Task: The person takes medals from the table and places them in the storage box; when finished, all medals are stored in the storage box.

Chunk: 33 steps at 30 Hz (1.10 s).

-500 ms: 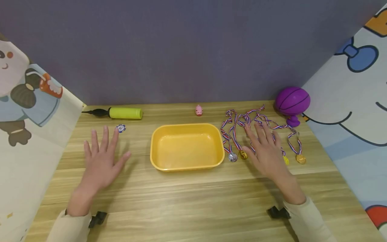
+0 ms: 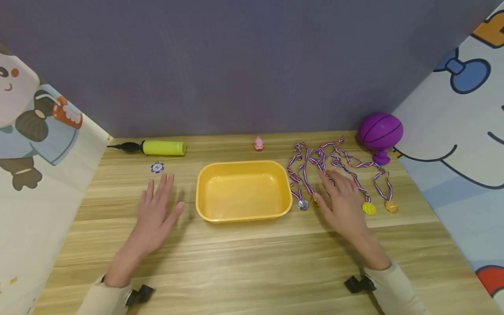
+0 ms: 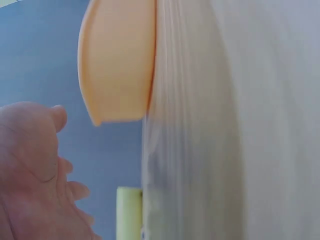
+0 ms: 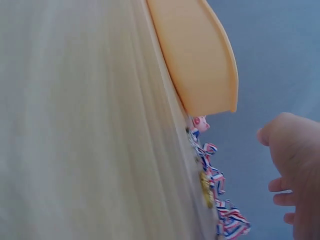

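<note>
My left hand (image 2: 153, 218) hovers over the table with its fingers extended, left of a yellow tray (image 2: 244, 218) and just below a blue-and-white poker chip (image 2: 157, 167). The right hand (image 2: 342, 205) is held above the table on the tray's other side, fingers loosely bent and holding nothing. Beneath and around it lie medals on striped ribbons: a silver medal (image 2: 302, 204), a gold medal (image 2: 315, 201) partly covered by the thumb, a yellow medal (image 2: 369, 208) and an orange-gold medal (image 2: 391, 206). In the right wrist view, a gap separates the hand (image 4: 300, 165) from the ribbons (image 4: 232, 220).
A lime-green hand pump (image 2: 163, 148) with a black nozzle lies at the back left. Behind the tray stands a small pink pig (image 2: 258, 144). A purple basketball (image 2: 380, 131) rests at the back right, a small purple piece (image 2: 381, 157) before it. Grey wall (image 2: 252, 65) closes the back.
My left hand has shifted right and nearer to me, uncovering the whole chip. The right hand has drawn back slightly, its fingers more bent, and the yellow medal shows fully.
</note>
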Tool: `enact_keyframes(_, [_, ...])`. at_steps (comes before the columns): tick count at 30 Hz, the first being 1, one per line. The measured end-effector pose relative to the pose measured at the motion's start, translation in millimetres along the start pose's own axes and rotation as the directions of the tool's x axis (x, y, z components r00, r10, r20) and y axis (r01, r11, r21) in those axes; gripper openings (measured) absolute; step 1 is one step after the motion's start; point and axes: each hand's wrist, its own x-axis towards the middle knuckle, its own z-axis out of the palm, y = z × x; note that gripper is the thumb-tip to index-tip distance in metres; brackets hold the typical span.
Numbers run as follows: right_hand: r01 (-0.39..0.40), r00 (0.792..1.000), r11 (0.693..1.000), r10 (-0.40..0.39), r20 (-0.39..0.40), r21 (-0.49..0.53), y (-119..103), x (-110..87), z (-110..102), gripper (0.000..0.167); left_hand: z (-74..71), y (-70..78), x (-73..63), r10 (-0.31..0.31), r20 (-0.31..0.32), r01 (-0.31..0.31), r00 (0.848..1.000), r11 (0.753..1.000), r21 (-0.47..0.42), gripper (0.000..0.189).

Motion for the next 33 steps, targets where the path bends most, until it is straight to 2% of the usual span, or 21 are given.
enact_keyframes(4, [0.011, 1.000, 1.000, -0.011, -0.006, 0.024, 0, -3.3, 7, 0.060, 12.9, 9.3, -1.3, 0.020, 0.021, -0.019, 1.000, 0.997, -0.071, 0.077])
enact_keyframes(6, [0.008, 1.000, 0.999, -0.007, -0.009, 0.050, 0, -5.6, 11, 0.058, 20.7, 11.7, -2.4, 0.031, 0.013, -0.029, 0.999, 0.994, -0.108, 0.076])
enact_keyframes(10, [-0.001, 0.999, 0.995, 0.005, -0.040, 0.099, -2, -10.5, 19, 0.054, 35.0, 13.4, -5.2, 0.013, -0.013, -0.015, 1.000, 0.981, -0.194, 0.074])
enact_keyframes(14, [0.004, 0.997, 0.991, 0.006, -0.077, 0.132, -5, -13.3, 27, 0.053, 45.4, 11.7, -7.0, -0.015, -0.064, -0.005, 0.998, 0.957, -0.288, 0.073])
enact_keyframes(17, [-0.001, 0.996, 0.989, 0.015, -0.091, 0.151, -8, -15.0, 31, 0.051, 51.5, 8.6, -8.0, -0.011, -0.109, -0.028, 0.994, 0.937, -0.347, 0.073])
enact_keyframes(21, [-0.023, 0.995, 0.986, 0.038, -0.088, 0.165, -10, -17.3, 34, 0.050, 57.4, 5.0, -8.4, 0.025, -0.145, -0.082, 0.989, 0.910, -0.407, 0.077])
enact_keyframes(24, [-0.028, 0.996, 0.988, 0.041, -0.080, 0.153, -10, -18.4, 34, 0.050, 60.4, 3.6, -7.8, 0.063, -0.140, -0.115, 0.988, 0.909, -0.401, 0.078])
enact_keyframes(27, [-0.018, 0.998, 0.991, 0.027, -0.065, 0.129, -8, -19.1, 34, 0.050, 62.2, 2.7, -8.2, 0.092, -0.118, -0.129, 0.989, 0.925, -0.359, 0.076])
enact_keyframes(29, [-0.008, 0.999, 0.993, 0.013, -0.048, 0.117, -8, -19.7, 34, 0.048, 62.3, 3.2, -9.1, 0.103, -0.106, -0.132, 0.989, 0.935, -0.329, 0.074])
enact_keyframes(33, [-0.004, 1.000, 0.994, 0.006, -0.018, 0.107, -9, -21.9, 34, 0.040, 62.1, 4.5, -10.3, 0.109, -0.100, -0.135, 0.989, 0.938, -0.320, 0.070])
